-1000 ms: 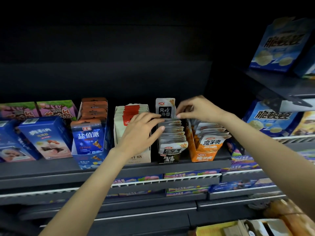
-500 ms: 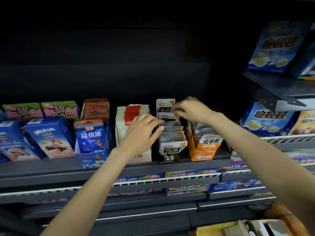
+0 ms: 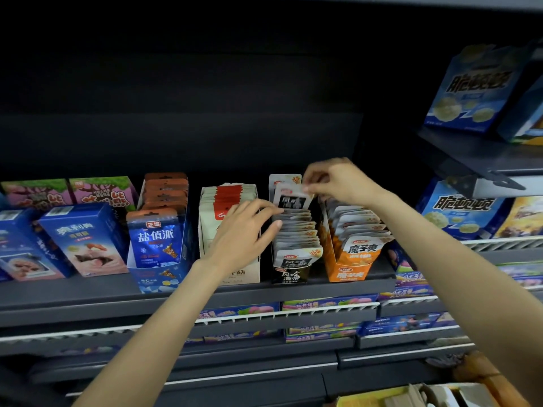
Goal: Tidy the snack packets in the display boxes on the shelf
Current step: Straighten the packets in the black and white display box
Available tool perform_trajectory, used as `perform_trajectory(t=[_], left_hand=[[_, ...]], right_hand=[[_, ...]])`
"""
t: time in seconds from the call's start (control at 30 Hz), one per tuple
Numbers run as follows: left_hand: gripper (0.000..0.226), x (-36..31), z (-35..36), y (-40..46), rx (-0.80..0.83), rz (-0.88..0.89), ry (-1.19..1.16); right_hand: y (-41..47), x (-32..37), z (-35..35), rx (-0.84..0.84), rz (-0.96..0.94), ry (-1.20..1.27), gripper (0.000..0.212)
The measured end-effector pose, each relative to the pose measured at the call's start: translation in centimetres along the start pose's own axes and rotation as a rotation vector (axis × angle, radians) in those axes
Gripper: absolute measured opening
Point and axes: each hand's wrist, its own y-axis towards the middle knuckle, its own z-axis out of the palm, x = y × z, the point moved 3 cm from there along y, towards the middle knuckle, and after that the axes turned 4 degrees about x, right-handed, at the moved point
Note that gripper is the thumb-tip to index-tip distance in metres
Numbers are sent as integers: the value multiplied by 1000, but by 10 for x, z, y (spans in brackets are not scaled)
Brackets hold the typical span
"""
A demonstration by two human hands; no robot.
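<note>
On the dark shelf (image 3: 88, 292), mid-row: black display box (image 3: 291, 274) packed with grey-white snack packets (image 3: 296, 233), leaning back in a row. Right hand (image 3: 338, 180) sits above the rear of that box, thumb and fingers curled, pinching the top edge of one packet (image 3: 291, 198) that stands higher than the rest. Left hand (image 3: 244, 230) has fingers extended and slightly spread, fingertips touching the left edges of the packets in the black box; not gripping anything. Its palm lies in front of the beige box (image 3: 235, 271) just left, which holds white packets with red tops. Orange display box (image 3: 352, 265) stands just right of the black one, touching or nearly so, packets inside fanned and tilted. Further left: blue display box (image 3: 158, 259) with brown-topped packs, then blue cartons (image 3: 79, 239) and pink-green boxes (image 3: 67, 192) behind. Blue snack boxes (image 3: 461, 212) on the adjoining unit to the right. Lower shelves carry flat packs behind white rails; detail too blurred to read.
</note>
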Motion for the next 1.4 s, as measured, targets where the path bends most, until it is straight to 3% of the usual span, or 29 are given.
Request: perform_trajectory(t=[0.1, 0.23, 0.37, 0.5, 0.73, 0.87, 1.0, 1.07, 1.17, 1.3, 1.4], left_hand=[[49, 2, 1, 0, -4, -35, -102], [37, 4, -9, 5, -154, -234, -435], [37, 1, -24, 6, -311, -480, -854], [14, -11, -38, 5, -297, -457, -1132], [12, -18, -48, -8, -254, -436, -1114], [14, -18, -49, -16, -248, -461, -1108], [21, -14, -57, -24, -391, -441, -999], [22, -15, -65, -29, -481, -348, -897], [15, -15, -75, -39, -573, -31, -595], [8, -4, -71, -48, -540, 240, -232], [8, -1, -69, -52, -501, 324, -52]], right_hand=[[-20, 8, -15, -385, -18, -72, 12], [-51, 16, -28, -751, -91, 207, 12], [-60, 11, -30, -805, -6, 564, 5], [-62, 9, -22, -700, 94, 811, 5], [-60, 8, -11, -561, 205, 1014, 11], [-61, 6, -8, -558, 207, 896, 4], [-67, 9, -11, -490, 192, 746, 6], [-69, 14, -12, -400, 170, 792, 12], [-72, 18, -12, -321, 149, 882, 27], [-76, 17, -12, -273, 132, 785, 12], [-75, 18, -12, -260, 90, 743, 19]])
